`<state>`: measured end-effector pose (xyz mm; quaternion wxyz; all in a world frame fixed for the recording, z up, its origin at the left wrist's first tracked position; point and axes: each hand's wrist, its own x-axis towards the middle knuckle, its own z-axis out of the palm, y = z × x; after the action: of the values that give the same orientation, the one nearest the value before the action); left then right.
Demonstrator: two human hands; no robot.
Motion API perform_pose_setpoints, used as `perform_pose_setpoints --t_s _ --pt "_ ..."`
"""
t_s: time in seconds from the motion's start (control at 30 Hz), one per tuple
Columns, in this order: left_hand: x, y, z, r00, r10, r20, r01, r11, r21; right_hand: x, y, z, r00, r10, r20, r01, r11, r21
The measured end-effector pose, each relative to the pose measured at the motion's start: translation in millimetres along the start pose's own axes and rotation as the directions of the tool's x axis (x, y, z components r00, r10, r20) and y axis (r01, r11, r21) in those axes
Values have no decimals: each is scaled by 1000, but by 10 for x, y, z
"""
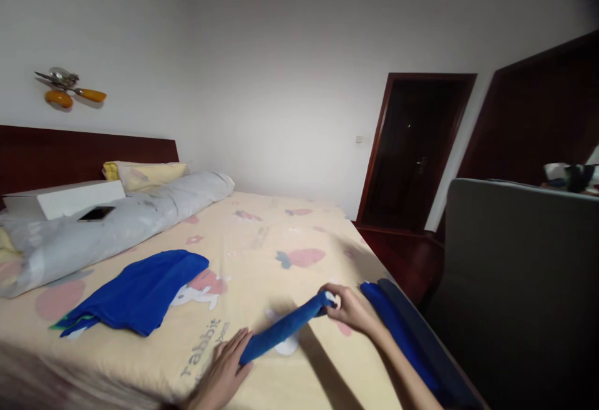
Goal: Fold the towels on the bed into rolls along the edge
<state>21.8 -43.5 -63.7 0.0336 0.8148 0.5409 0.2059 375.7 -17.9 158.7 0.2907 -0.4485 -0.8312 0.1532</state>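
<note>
A blue cloth rolled into a narrow tube (283,332) slants between my two hands over the bed. My left hand (227,363) is at its near end, thumb on one side and fingers on the other. At the far end, my right hand (349,307) pinches the roll, where a bit of white shows. Left of them, a loose blue garment (145,288) lies spread and creased on the patterned bedsheet (255,260). Beside my right forearm, a blue folded cloth (397,335) and a dark grey one (421,329) lie along the bed's edge.
A grey rolled bundle (154,210) lies toward the headboard (88,148), with a phone (97,213) and a white box (70,198) on it. A pillow (152,176) sits behind. A dark grey panel (519,273) stands close on the right. A dark door (416,154) is beyond.
</note>
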Motion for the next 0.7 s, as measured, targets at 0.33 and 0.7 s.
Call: perform_pose_setpoints --t_s 0.33,0.7 --pt "-76 -38 208 996 42 -82 -38 998 56 199 -68 -1208 1000 30 5 -25 920 -391" --pt "-83 -46 207 990 70 -126 -63 996 58 -54 337 -1413 981 193 15 -165 875 -455"
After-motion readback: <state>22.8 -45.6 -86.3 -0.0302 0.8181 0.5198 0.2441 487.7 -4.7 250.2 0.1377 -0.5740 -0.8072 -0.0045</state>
